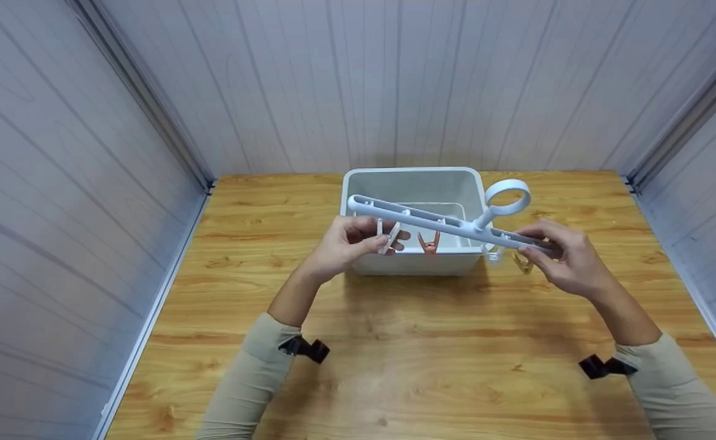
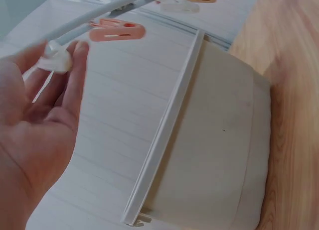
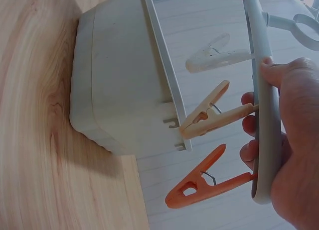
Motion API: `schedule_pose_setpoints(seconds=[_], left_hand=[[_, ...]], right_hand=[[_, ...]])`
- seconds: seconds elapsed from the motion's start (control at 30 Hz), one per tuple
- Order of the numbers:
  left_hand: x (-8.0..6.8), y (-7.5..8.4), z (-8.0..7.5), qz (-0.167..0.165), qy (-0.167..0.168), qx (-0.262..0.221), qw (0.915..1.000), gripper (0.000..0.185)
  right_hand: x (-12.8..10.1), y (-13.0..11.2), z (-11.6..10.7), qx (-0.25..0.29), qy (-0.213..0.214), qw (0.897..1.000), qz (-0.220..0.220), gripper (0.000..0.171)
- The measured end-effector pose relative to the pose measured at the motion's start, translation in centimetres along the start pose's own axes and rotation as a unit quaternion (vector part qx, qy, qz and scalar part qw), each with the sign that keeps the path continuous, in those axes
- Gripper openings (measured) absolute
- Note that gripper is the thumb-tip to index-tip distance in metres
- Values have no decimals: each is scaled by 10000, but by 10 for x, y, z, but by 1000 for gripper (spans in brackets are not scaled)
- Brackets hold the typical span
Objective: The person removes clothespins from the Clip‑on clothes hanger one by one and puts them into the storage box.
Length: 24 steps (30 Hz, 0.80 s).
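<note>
My right hand (image 1: 568, 260) grips one end of a pale clip hanger (image 1: 419, 221), a slim bar with a ring (image 1: 524, 198) on a short stem. It holds the bar tilted above a bin. At the other end, the fingers of my left hand (image 1: 339, 250) pinch a white clothespin (image 2: 59, 59) just under the bar. Further along hang a salmon clothespin (image 2: 119, 31) and a translucent white clothespin (image 3: 214, 60). Close to my right fingers dangle a tan clothespin (image 3: 214, 121) and an orange clothespin (image 3: 197, 190).
Below the hanger, a light grey plastic bin (image 1: 416, 263) stands on the wood-grain table (image 1: 394, 354), near the back wall (image 1: 364, 85). Panels enclose the table on the left (image 1: 58, 183) and right (image 1: 700, 153). Black straps circle both sleeves.
</note>
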<state>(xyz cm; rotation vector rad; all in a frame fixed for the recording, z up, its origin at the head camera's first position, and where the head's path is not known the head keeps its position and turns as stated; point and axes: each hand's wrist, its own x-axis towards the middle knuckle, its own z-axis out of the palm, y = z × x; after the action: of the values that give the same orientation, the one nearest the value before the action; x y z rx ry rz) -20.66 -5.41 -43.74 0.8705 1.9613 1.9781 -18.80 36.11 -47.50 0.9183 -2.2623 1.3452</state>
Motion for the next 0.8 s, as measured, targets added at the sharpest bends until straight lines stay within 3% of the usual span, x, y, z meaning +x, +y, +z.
schedule_pose_setpoints(seconds=[0.23,0.5,0.8], left_hand=[[0,-2,-2,-387,-172,398,9983,40],[4,-2,-1,-316,-72,626,9975,36],[4,-1,-2,-439,-102,494,9978,39]], right_hand=[[1,1,-2,22,-105,9999,-16,29],[1,3,-2,192,-243,9994,-133,31],[1,0,-5,190,-310,9993,-71,30]])
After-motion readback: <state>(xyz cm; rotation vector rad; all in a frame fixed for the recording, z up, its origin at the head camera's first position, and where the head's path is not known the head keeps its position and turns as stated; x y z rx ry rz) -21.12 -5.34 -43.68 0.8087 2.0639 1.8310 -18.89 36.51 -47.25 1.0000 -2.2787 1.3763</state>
